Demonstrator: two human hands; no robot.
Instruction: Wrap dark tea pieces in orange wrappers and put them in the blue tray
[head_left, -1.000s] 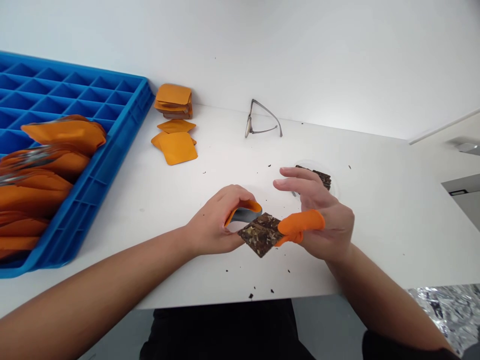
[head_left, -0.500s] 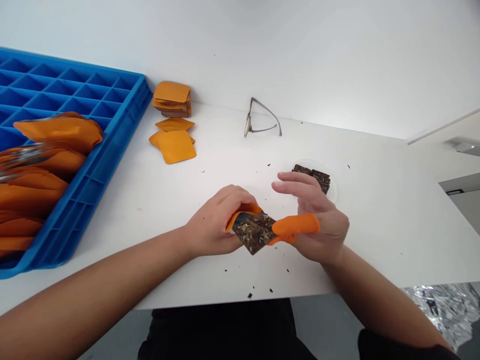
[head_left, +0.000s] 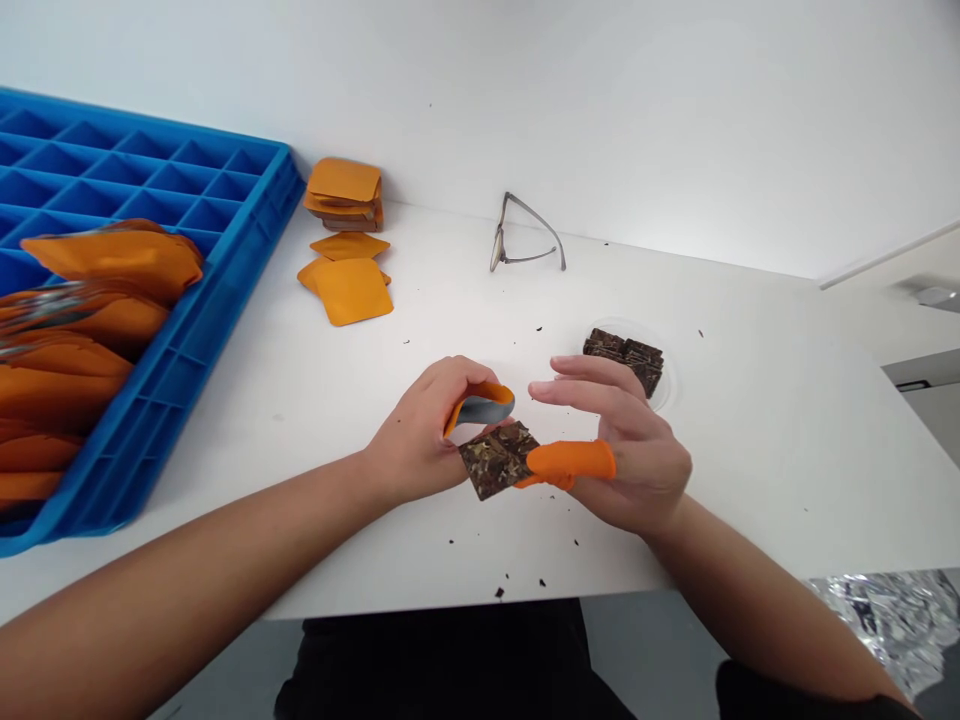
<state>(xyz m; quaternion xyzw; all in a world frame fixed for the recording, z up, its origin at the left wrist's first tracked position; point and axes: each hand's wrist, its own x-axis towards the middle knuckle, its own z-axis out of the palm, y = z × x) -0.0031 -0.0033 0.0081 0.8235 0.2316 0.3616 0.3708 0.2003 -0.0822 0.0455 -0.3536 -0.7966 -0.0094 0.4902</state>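
My left hand [head_left: 424,430] is wrapped round an orange pouch [head_left: 486,404], whose mouth gapes and shows a grey lining. Just below that mouth is a dark brown pressed square [head_left: 496,458], mottled and tilted. My right hand [head_left: 630,440] pinches the square's right corner between thumb and index finger, both in orange finger covers; its other fingers stretch out above. Similar dark squares [head_left: 626,355] are piled on a clear round dish behind my right hand.
A blue divided crate [head_left: 240,245] with filled orange pouches [head_left: 112,262] stands at left. Flat orange pouches [head_left: 355,291] and a stack [head_left: 345,185] lie beside it. Glasses [head_left: 525,235] rest near the wall. Dark crumbs dot the white table [head_left: 750,430].
The dark square and my right hand have shifted slightly left. The pouch mouth now shows wider and rounder above the square, and more of the pile on the dish is visible.
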